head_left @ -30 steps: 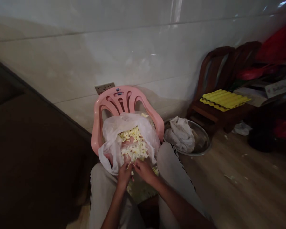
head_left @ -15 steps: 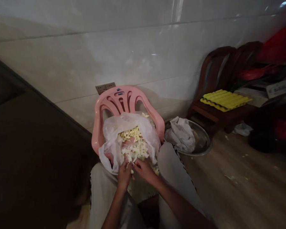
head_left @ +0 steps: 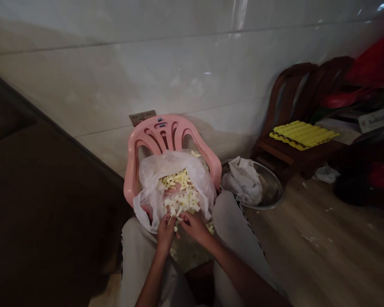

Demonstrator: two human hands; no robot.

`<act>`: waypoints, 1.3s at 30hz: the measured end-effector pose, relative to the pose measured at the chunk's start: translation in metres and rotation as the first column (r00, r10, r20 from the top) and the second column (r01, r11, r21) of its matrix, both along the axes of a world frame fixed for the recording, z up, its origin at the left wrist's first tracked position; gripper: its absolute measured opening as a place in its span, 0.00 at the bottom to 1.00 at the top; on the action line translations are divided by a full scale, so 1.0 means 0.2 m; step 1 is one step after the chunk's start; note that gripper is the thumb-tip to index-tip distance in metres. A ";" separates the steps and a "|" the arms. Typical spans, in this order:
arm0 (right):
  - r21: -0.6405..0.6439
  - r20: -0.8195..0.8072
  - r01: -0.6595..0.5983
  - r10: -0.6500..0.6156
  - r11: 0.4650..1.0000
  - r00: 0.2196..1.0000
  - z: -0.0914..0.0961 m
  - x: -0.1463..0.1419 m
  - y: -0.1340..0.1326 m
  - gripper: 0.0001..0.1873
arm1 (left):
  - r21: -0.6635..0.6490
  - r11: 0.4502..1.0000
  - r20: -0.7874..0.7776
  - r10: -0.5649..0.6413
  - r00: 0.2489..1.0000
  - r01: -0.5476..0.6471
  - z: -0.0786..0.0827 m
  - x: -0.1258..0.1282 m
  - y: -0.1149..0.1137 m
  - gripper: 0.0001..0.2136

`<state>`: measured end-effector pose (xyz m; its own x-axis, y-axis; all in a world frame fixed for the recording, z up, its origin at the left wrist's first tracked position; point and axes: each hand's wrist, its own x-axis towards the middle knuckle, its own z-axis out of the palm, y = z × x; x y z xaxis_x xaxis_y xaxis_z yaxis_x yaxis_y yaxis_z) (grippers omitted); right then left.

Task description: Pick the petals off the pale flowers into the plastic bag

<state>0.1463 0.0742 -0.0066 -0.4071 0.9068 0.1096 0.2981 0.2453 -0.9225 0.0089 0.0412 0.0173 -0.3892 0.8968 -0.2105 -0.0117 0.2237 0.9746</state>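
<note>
Pale yellow flakes [head_left: 181,198], heaped in a clear plastic bag [head_left: 150,204], on a pink plastic chair [head_left: 156,136]. Left hand [head_left: 165,234], right hand [head_left: 195,228]: fingers curled narrow at the bag's mouth among the flakes, grip uncertain. Wall: glazed tile [head_left: 83,85], with socket [head_left: 142,117]. Floor: wood-effect planks [head_left: 323,256], pale scraps [head_left: 309,238]. Steel basin [head_left: 270,187] holding white cloth [head_left: 242,181]; dark wooden chair [head_left: 291,98] beyond.
</note>
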 end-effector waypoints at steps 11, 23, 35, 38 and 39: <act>-0.161 -0.125 -0.084 0.065 0.983 0.990 -0.03 0.00 -0.01 0.07 | 0.019 0.999 0.018 0.045 0.999 -0.046 0.00 -0.01 0.00 0.19; -0.278 -0.250 -0.125 0.054 0.952 0.967 -0.06 -0.03 0.00 0.16 | 0.001 0.998 0.064 0.061 0.996 -0.062 -0.01 -0.02 0.01 0.17; -0.548 -0.346 -0.173 -0.034 0.818 0.938 0.01 -0.04 0.03 0.14 | 0.026 0.999 0.007 -0.035 0.999 0.035 -0.03 -0.02 0.01 0.24; -0.587 -0.362 -0.210 -0.021 0.782 0.932 0.00 -0.04 0.03 0.11 | 0.055 0.998 -0.028 -0.032 0.999 0.034 -0.03 -0.03 0.02 0.24; -0.594 -0.363 -0.215 -0.020 0.776 0.932 0.00 -0.04 0.03 0.10 | 0.069 0.997 -0.041 -0.028 0.999 0.031 -0.04 -0.03 0.03 0.23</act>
